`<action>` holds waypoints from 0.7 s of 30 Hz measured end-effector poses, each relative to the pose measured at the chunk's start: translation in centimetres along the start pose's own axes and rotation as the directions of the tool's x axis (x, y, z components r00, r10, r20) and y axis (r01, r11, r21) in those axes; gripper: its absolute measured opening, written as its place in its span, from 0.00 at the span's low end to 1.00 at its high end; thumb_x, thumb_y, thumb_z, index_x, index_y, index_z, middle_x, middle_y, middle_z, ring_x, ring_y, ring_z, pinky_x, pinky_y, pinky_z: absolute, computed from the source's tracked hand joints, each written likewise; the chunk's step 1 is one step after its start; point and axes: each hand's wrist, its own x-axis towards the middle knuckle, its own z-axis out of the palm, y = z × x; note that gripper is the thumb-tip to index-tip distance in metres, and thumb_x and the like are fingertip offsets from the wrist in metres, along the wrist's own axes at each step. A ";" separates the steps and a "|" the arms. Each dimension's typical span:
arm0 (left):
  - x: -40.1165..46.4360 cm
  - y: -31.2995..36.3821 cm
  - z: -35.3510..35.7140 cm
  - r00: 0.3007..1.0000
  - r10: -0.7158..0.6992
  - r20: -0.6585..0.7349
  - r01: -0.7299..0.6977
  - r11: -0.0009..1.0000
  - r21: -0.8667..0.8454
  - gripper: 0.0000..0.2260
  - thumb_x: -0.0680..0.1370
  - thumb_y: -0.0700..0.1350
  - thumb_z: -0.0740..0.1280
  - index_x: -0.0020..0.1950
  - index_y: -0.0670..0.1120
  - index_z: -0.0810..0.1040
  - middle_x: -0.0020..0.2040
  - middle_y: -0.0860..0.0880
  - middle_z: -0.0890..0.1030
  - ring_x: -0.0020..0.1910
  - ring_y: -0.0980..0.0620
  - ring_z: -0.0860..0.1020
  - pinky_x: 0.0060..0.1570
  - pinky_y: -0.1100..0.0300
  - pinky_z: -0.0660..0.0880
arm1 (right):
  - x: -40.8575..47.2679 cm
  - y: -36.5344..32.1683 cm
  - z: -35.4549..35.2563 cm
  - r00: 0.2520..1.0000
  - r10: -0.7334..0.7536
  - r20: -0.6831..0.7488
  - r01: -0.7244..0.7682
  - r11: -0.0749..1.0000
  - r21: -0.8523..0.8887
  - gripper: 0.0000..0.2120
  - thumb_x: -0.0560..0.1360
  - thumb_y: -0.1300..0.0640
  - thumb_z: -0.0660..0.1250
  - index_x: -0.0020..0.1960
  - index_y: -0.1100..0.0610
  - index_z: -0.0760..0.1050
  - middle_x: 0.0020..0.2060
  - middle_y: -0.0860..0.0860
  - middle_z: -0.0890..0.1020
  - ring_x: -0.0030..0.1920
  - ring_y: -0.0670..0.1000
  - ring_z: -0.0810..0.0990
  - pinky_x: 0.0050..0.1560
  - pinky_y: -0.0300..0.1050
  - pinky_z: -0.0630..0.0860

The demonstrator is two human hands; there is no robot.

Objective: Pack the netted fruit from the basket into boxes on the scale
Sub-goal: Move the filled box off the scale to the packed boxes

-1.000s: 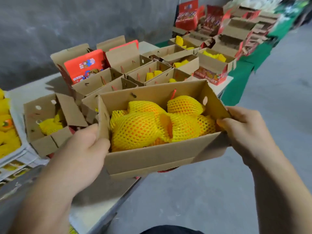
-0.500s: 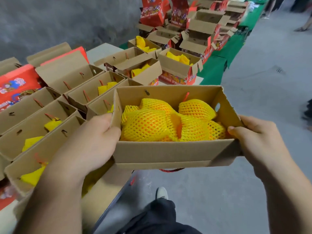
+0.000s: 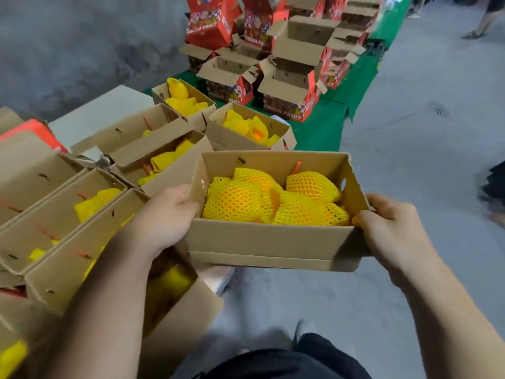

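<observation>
An open cardboard box [image 3: 270, 242] is held up in the air in front of me, over the grey floor. Inside it lie several fruits in yellow foam netting [image 3: 235, 202]. My left hand [image 3: 161, 220] grips the box's left end, thumb over the rim. My right hand [image 3: 393, 228] grips the right end, thumb on the near corner. Neither the basket nor the scale is in sight.
Rows of open cardboard boxes [image 3: 60, 214] holding netted fruit fill the table to my left. Two more filled boxes [image 3: 246, 129] sit beyond. Red printed cartons [image 3: 289, 86] stand on a green cloth [image 3: 328, 124] farther back. A person's legs [image 3: 483, 17] show top right.
I have walked forward along the table carrying the box in both hands; the rows of boxes slid left and the red cartons came closer. My grip is unchanged.
</observation>
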 end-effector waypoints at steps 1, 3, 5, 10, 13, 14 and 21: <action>2.3 0.2 0.4 1.000 -0.015 -0.006 0.015 1.000 -0.003 0.12 0.82 0.39 0.62 0.50 0.52 0.83 0.34 0.53 0.81 0.33 0.54 0.78 0.29 0.62 0.71 | 2.1 0.3 0.4 0.999 0.018 0.046 -0.020 0.999 0.039 0.16 0.70 0.57 0.62 0.49 0.41 0.83 0.34 0.44 0.85 0.38 0.51 0.84 0.39 0.55 0.84; 7.3 0.5 1.0 0.998 -0.063 -0.005 0.063 0.998 0.008 0.14 0.81 0.37 0.61 0.42 0.50 0.80 0.32 0.48 0.74 0.30 0.49 0.73 0.29 0.60 0.68 | 6.4 1.4 1.7 0.990 0.060 0.130 -0.073 0.993 0.096 0.14 0.76 0.61 0.65 0.54 0.44 0.80 0.37 0.49 0.87 0.39 0.51 0.87 0.43 0.63 0.86; 12.2 0.5 1.5 0.994 -0.107 -0.038 0.109 0.992 0.065 0.11 0.82 0.37 0.61 0.42 0.47 0.78 0.34 0.47 0.73 0.33 0.47 0.72 0.34 0.56 0.69 | 10.1 2.3 3.4 0.976 0.086 0.200 -0.107 0.989 0.098 0.16 0.78 0.63 0.65 0.57 0.42 0.72 0.41 0.55 0.87 0.44 0.57 0.87 0.45 0.67 0.84; 20.2 -3.1 4.1 0.939 -0.197 -0.280 0.267 0.935 0.236 0.14 0.85 0.40 0.61 0.66 0.49 0.82 0.57 0.41 0.84 0.56 0.37 0.81 0.55 0.45 0.78 | 14.5 5.2 10.3 0.883 0.121 0.454 -0.176 0.981 0.081 0.21 0.80 0.59 0.68 0.67 0.46 0.63 0.57 0.56 0.82 0.55 0.58 0.83 0.57 0.63 0.82; 20.8 -5.5 8.1 0.862 -0.253 -0.439 0.426 0.831 0.358 0.22 0.82 0.39 0.62 0.77 0.49 0.72 0.73 0.40 0.75 0.70 0.35 0.73 0.69 0.40 0.72 | 15.1 6.6 13.1 0.786 0.119 0.607 -0.146 0.989 -0.006 0.25 0.80 0.58 0.67 0.73 0.48 0.62 0.62 0.50 0.79 0.51 0.45 0.81 0.51 0.39 0.81; 20.2 -5.7 9.8 0.831 -0.271 -0.486 0.467 0.816 0.342 0.26 0.81 0.40 0.63 0.80 0.49 0.67 0.77 0.40 0.70 0.74 0.35 0.69 0.73 0.38 0.68 | 15.4 6.3 13.1 0.710 0.151 0.687 -0.158 0.986 -0.054 0.28 0.79 0.53 0.68 0.73 0.44 0.59 0.60 0.48 0.79 0.46 0.42 0.81 0.44 0.34 0.78; 15.3 -0.2 21.1 0.552 -0.684 -0.477 0.415 0.722 -0.554 0.38 0.79 0.42 0.71 0.85 0.51 0.55 0.79 0.41 0.67 0.74 0.38 0.70 0.72 0.41 0.70 | 25.9 2.0 10.4 0.712 -0.100 0.695 0.392 0.878 -0.276 0.05 0.78 0.52 0.65 0.48 0.48 0.79 0.44 0.45 0.85 0.45 0.50 0.83 0.50 0.55 0.82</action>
